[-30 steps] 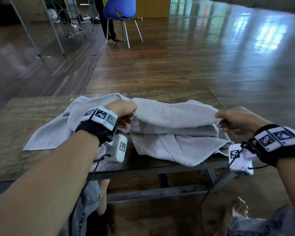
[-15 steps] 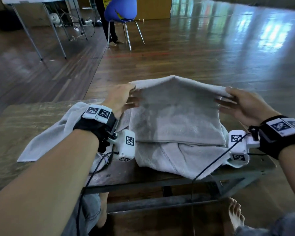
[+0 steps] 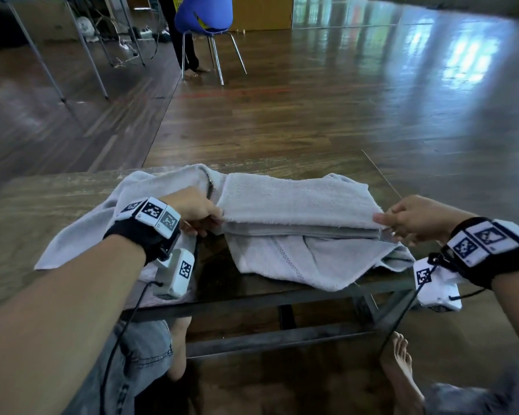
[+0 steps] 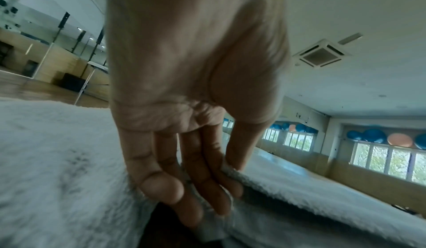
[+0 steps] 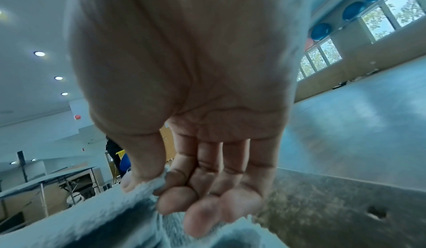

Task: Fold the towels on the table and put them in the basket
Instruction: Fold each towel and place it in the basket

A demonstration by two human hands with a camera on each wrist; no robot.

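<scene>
Towel point(image 3: 294, 202) folded on table point(image 3: 57, 187), pinched at both ends.
Wrist views alone show left hand point(image 3: 192, 209) and right hand point(image 3: 414, 218) pinching thumb-to-fingers; half a second ago the towel was raised.

Dark wooden table point(image 3: 57, 205), lower centre of frame; pale towels point(image 3: 297, 223) lie rumpled across its right half, overhanging the near edge.

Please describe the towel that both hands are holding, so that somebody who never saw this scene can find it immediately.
On the dark wooden table, look between the left hand and the right hand. The folded towel lies there on top of a flatter towel, each hand pinching one end. Unlike its spread, rumpled neighbours, it is a tidy layered rectangle.
</scene>
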